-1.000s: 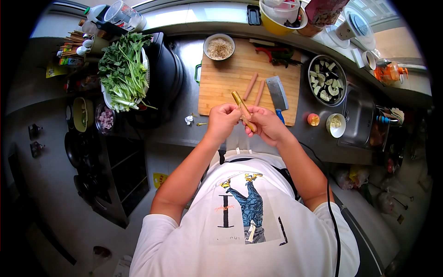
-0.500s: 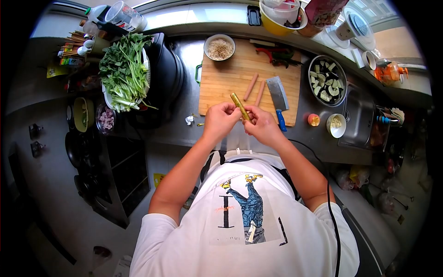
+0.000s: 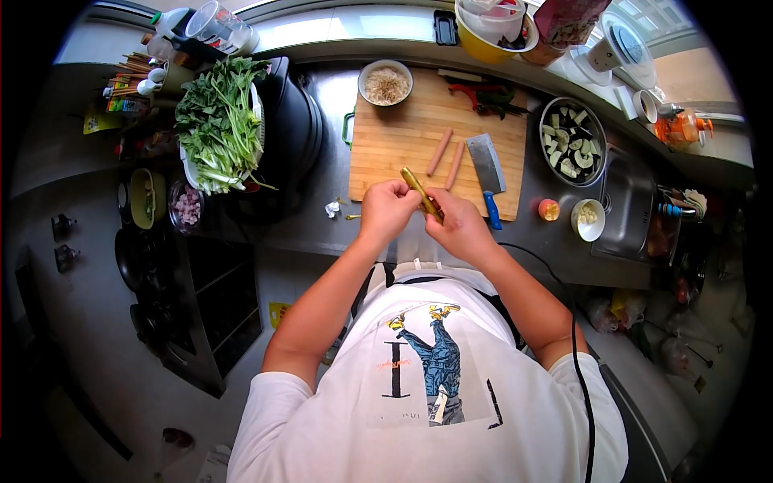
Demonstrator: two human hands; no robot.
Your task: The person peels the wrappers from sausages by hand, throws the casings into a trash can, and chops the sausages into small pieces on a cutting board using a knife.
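Note:
A sausage in a shiny gold wrapper (image 3: 411, 178) is held at a slant just over the near edge of the wooden cutting board (image 3: 378, 153). My left hand (image 3: 386, 211) pinches it from the left, and my right hand (image 3: 459, 224) has its fingers closed round the lower part. Where the fingertips meet the wrapper is partly hidden. Two bare pink sausages, one on the left (image 3: 439, 152) and one on the right (image 3: 455, 164), lie on the board just beyond my hands. To their right rests a cleaver (image 3: 484, 161) with a blue handle, which overhangs the board's near edge.
A bowl of pale shreds (image 3: 386, 83) and red and green peppers (image 3: 491, 100) sit at the board's back. Rightward are a pan of cut eggplant (image 3: 573, 143), a small white bowl (image 3: 588, 220) and the sink (image 3: 626, 201). Leafy greens (image 3: 217, 121) fill a basket on the left.
My right hand's fingers have shifted slightly along the wrapped sausage, and its tilt is a little different. The view has moved slightly; the things on the counter stay put.

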